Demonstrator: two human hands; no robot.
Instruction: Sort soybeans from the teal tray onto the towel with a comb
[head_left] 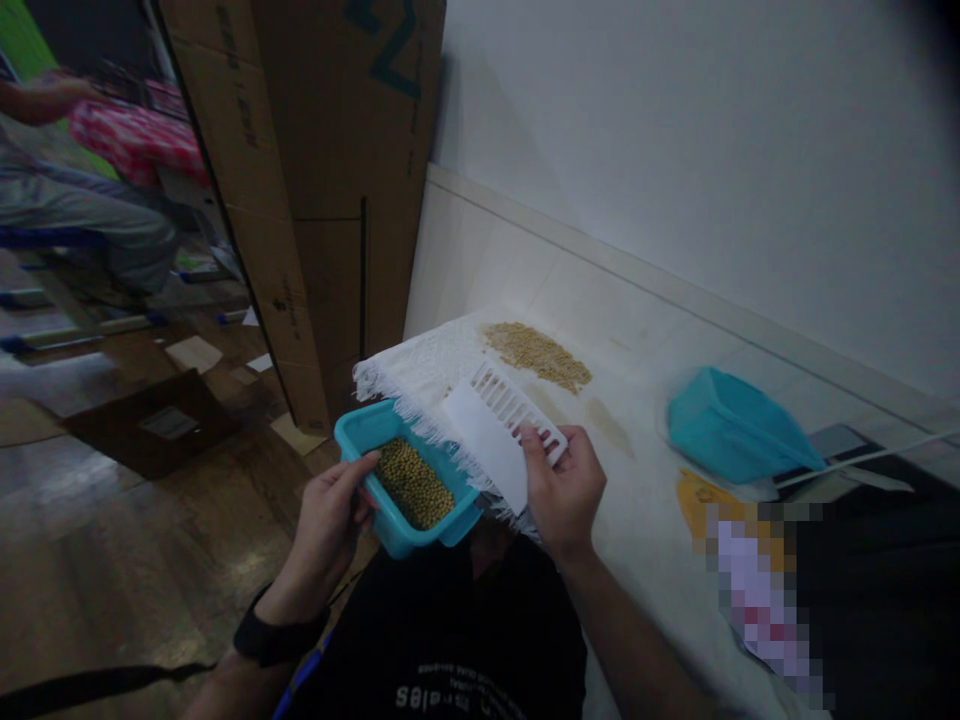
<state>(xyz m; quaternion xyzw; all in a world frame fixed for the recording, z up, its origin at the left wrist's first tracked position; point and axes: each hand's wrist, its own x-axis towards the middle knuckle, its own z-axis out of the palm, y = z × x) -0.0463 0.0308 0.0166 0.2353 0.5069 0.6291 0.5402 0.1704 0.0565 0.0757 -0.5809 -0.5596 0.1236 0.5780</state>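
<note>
My left hand [337, 505] grips the near-left rim of a blue plastic tub [401, 542], its thumb over the edge. Small greenish-yellow beans [412, 480] cover the tub's bottom. The tub is held just off the edge of a fringed white cloth [416, 360]. In my right hand [566, 490] is a white slotted plastic piece [517, 405], pinched at its near end. A smooth white flat part [487, 440] lies along its left side; I cannot tell whether the two are joined. Beyond it, a pile of pale yellow beans [536, 352] is spread on the cloth.
A blue container [731, 425] lies to the right, near an orange packet [697, 500]. A tall cardboard box [330, 200] stands at the left by the white wall [675, 130]. Cardboard scraps [150, 420] litter the wooden floor. Another person [82, 200] sits at far left.
</note>
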